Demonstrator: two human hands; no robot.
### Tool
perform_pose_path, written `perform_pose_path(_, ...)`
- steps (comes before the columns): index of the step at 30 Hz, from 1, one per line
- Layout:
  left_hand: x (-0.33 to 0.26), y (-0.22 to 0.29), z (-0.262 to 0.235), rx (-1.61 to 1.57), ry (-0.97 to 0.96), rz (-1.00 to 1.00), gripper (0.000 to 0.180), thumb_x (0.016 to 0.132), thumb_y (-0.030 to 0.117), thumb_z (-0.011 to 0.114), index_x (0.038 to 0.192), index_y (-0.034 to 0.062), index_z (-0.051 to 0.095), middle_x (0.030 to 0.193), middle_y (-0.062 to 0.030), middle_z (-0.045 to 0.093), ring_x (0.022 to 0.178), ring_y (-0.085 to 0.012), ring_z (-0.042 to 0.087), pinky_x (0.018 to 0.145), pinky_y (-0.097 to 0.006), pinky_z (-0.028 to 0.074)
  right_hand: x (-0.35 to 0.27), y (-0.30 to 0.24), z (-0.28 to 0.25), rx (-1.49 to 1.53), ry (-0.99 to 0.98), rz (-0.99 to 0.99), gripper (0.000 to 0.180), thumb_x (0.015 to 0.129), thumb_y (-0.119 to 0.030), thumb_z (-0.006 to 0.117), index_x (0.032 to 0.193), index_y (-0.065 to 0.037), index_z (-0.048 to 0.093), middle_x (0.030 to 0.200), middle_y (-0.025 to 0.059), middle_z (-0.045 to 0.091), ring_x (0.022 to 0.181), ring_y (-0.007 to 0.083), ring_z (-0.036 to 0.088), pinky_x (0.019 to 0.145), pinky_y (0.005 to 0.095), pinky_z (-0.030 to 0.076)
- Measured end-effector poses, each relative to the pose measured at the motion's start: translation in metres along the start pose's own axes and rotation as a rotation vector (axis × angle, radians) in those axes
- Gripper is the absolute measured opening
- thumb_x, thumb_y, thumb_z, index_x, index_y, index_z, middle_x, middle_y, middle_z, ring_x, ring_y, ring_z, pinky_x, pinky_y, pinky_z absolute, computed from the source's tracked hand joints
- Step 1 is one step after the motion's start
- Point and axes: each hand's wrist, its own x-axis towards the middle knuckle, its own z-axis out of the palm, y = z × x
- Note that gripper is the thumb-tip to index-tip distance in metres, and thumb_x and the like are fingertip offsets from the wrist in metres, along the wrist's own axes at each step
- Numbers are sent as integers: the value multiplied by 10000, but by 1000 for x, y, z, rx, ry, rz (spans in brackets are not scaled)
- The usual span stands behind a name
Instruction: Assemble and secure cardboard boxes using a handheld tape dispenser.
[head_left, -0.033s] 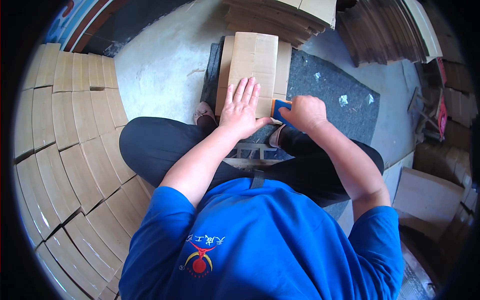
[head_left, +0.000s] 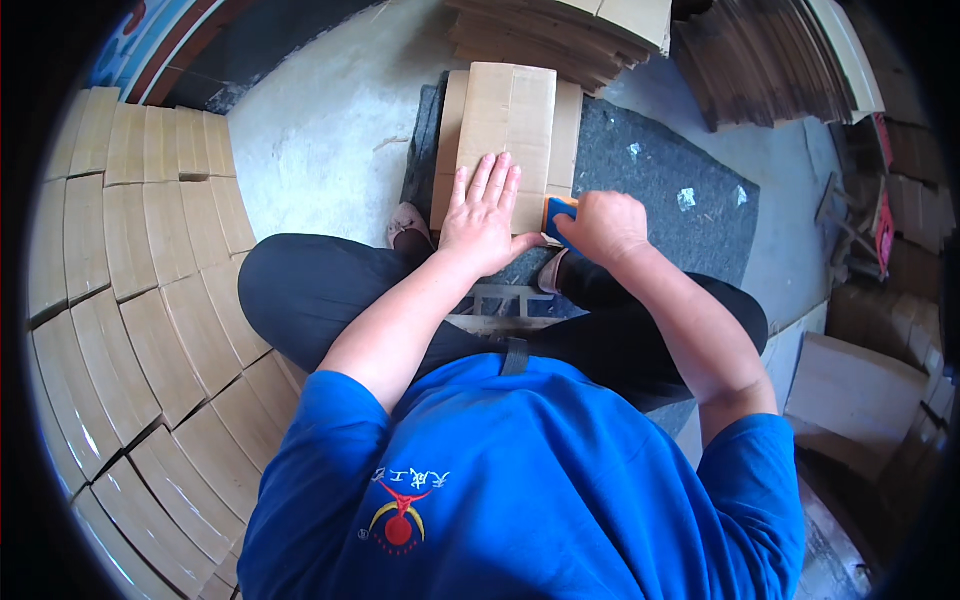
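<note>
A narrow brown carton (head_left: 510,110) lies lengthwise in front of the person, on top of wider cardboard (head_left: 567,130) that shows along both its long sides. The left hand (head_left: 480,225) rests on the carton's near part, palm down and fingers spread toward the far end, pressing rather than grasping. At the near right corner, a blue tool with an orange edge (head_left: 563,212) is gripped in the closed fist of the right hand (head_left: 608,226); whether its edge touches the carton is too small to tell. The likeliest trouble is slipping: if the left palm bears too lightly while the tool pushes sideways, the carton could skew on the loose-looking layer below. The left thumb, stretched out toward the tool, could also be caught if the tool strays inward. Relative to the grip, the carton sits directly under the left palm and just left of the right fist, its far half reaching well beyond both hands. Underneath lies a dark mat (head_left: 680,170), with a shoe (head_left: 407,222) near its left edge; farther out, stacked cartons (head_left: 150,250) line the left side and flat cardboard piles (head_left: 765,65) stand ahead.
</note>
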Motion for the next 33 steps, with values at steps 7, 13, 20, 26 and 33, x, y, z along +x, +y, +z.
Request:
perform_pose_path(7,4,-11,-27,33,-102,96,1094,726,463,785,1546,51,188,1628,-143,105,1514,-278,56,1211,-517,43,16,-17,114,-78,-11,-111,232,867,-246,581,978,-48,628,899,153,732,798,298,728,681,426,550)
perform_pose_path(13,103,-33,-77,-303,-180,-11,538,900,182,527,1430,108,467,1498,-111,417,1421,-257,333,1187,-448,205,-14,-59,115,-170,-332,-279,254,912,-210,567,1109,-96,680,1101,96,721,1010,259,700,780,413,527)
perform_pose_path(20,168,-81,-41,-277,227,-196,507,917,407,587,1337,126,543,1392,-81,507,1347,-270,401,1153,-457,261,6,-62,72,181,-296,-95,516,823,-451,630,1118,-31,683,1075,180,701,999,303,686,855,415,549)
perform_pose_path(26,133,-98,-46,-701,648,-448,391,797,392,759,934,52,623,995,-139,613,1000,-303,578,905,-400,467,11,31,-13,-81,-269,-36,295,821,-243,617,1029,-62,724,1064,156,716,999,302,694,846,392,549)
perform_pose_path(33,83,-73,45,-1134,630,-817,388,800,298,795,944,16,572,822,-80,641,744,-176,603,716,-324,500,67,86,-11,-262,-94,81,275,806,-213,663,1035,-79,737,1103,145,710,1046,284,683,869,382,546)
